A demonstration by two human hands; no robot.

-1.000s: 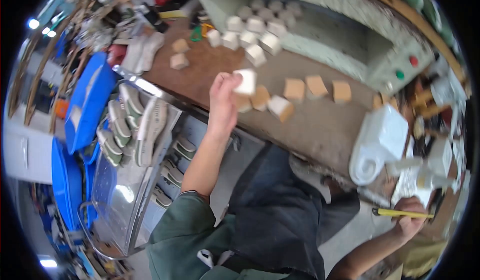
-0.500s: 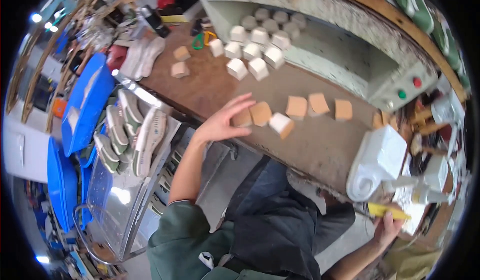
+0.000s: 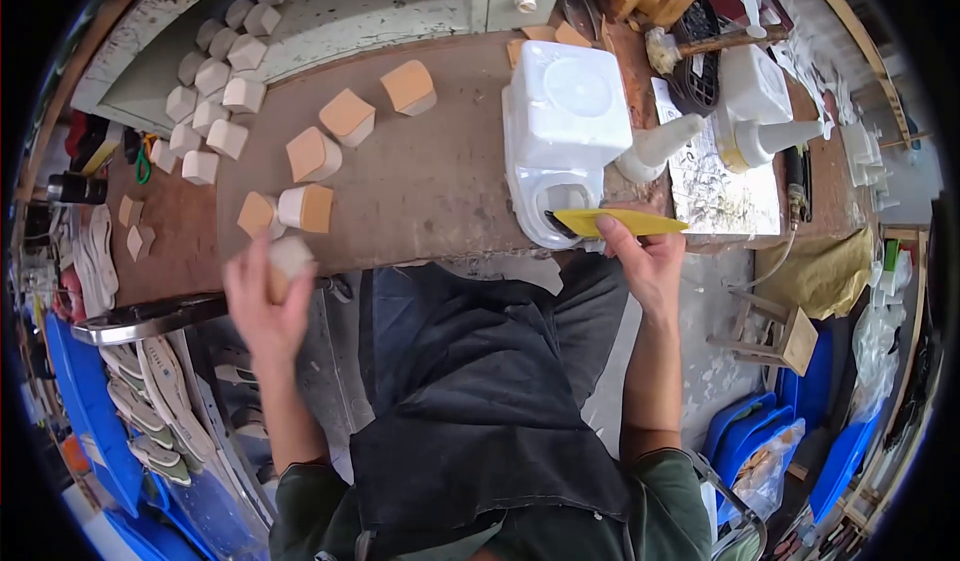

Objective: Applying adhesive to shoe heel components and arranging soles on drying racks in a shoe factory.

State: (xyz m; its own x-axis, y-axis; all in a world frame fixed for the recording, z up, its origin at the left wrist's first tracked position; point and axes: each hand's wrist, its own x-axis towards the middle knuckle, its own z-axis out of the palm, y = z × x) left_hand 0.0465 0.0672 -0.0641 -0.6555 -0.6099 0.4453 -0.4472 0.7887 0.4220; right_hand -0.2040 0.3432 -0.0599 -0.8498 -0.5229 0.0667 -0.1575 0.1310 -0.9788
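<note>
My left hand, slightly blurred, pinches a pale heel block at the bench's front edge. Right beside it on the bench lie a tan-faced block and a white-and-tan block. My right hand grips a flat yellow brush between thumb and fingers. Its dark tip is over the round opening of a white plastic glue pot; whether it touches the inside I cannot tell. Further tan-topped blocks lie in a slanting row behind.
Rows of white blocks stand at the left, partly inside a grey-green machine housing. White nozzle bottles and a stained paper sheet are right of the pot. A metal-framed rack with shoes stands at the lower left.
The view has swung rightward. My left hand has picked up a block and brought it to the bench edge. My right hand's brush has moved to the pot's opening.
</note>
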